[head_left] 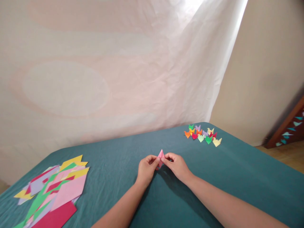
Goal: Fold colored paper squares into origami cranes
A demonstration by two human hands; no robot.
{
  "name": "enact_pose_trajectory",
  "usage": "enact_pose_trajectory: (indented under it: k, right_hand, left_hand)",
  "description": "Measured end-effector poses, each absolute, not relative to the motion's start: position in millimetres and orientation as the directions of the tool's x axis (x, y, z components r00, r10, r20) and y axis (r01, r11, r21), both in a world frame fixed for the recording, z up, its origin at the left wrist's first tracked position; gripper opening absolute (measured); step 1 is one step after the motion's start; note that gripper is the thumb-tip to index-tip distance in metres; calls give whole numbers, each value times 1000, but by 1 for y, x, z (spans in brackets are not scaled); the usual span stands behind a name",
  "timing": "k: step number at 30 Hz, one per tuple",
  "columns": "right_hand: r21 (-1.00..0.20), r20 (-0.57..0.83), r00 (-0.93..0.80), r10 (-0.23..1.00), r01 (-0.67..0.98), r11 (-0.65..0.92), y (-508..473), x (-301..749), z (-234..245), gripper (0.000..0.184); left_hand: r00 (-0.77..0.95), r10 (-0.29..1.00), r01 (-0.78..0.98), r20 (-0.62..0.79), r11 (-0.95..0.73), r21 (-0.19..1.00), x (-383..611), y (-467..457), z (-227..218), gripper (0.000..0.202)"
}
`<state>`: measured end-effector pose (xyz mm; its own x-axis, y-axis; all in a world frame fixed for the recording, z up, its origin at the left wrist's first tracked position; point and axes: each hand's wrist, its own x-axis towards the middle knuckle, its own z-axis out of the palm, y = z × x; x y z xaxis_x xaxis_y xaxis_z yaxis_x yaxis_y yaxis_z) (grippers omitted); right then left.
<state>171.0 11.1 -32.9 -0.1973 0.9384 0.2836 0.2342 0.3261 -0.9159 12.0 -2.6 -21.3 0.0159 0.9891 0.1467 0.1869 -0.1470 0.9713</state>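
A small pink folded paper piece (161,155) stands point up on the teal tablecloth (118,158) in the middle of the table. My left hand (146,169) pinches its left side with closed fingers. My right hand (177,164) pinches its right side, fingers also closed. Both hands rest low on the cloth and meet at the paper. Its lower part is hidden between my fingertips.
A loose pile of coloured paper sheets (54,190) lies at the front left. A cluster of several small folded paper pieces (203,134) sits at the far right. A white sheet (106,63) hangs behind the table. A wooden frame (288,126) stands at the right.
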Motion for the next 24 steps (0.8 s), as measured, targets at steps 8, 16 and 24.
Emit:
enact_pose_trajectory:
  k: [8, 16, 24]
  right_hand:
    - [-912, 284, -194, 939, 247, 327, 10, 172, -29, 27]
    - [-926, 272, -189, 944, 217, 310, 8, 170, -25, 25]
    - [-965, 188, -198, 962, 143, 218, 15, 170, -33, 30]
  left_hand:
    - [13, 989, 173, 146, -146, 974, 11, -2, -23, 25]
    - [-1, 994, 124, 110, -110, 986, 11, -1, -21, 24]
    - [-34, 996, 90, 88, -84, 992, 12, -2, -20, 24]
